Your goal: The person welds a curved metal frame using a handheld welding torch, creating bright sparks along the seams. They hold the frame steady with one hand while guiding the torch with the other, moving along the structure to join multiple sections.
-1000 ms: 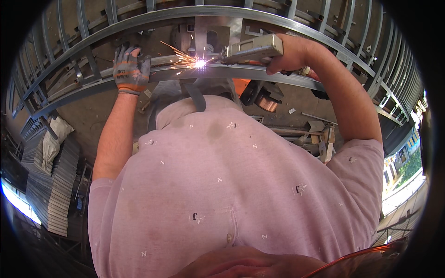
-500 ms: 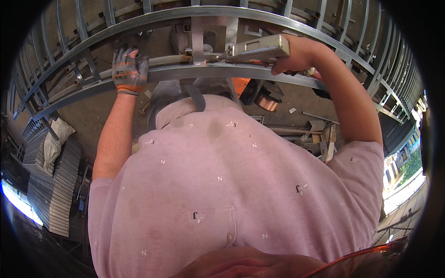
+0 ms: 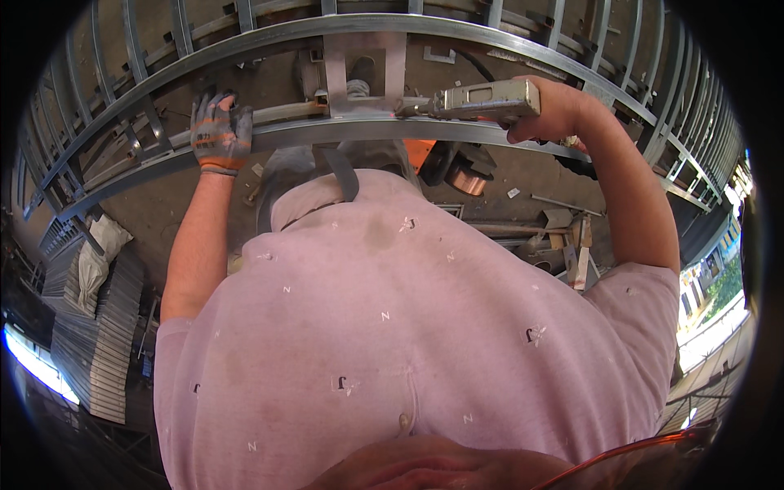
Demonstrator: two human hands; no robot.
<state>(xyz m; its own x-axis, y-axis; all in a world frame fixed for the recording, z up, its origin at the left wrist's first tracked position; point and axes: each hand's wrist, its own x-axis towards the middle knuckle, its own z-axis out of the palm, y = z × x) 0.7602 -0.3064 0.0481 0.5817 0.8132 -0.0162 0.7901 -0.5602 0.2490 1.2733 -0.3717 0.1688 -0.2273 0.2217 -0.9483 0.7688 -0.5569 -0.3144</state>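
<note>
My right hand (image 3: 551,110), bare, is closed round a boxy, pale metal welding gun (image 3: 482,100). The gun points left, and its narrow tip is at the lower right part of a metal plate (image 3: 394,69), just above the near steel rail (image 3: 327,131). Most of its grip is hidden behind my hand. My left hand (image 3: 220,135) wears a grey and orange glove with an uncovered fingertip. It lies palm down across the near rail, left of the plate, with its fingers stretched forward.
A curved far rail (image 3: 269,34) with several upright bars runs across the top. Below the near rail sit a spool of copper-coloured wire (image 3: 468,180) and an orange object (image 3: 418,153). Scrap pieces (image 3: 581,245) lie at right; corrugated sheets (image 3: 106,335) stand at left.
My right hand has moved the welding gun rightward along the near rail, from the plate's left side to its right. The bright glow at the tip has faded. My left hand stays on the rail.
</note>
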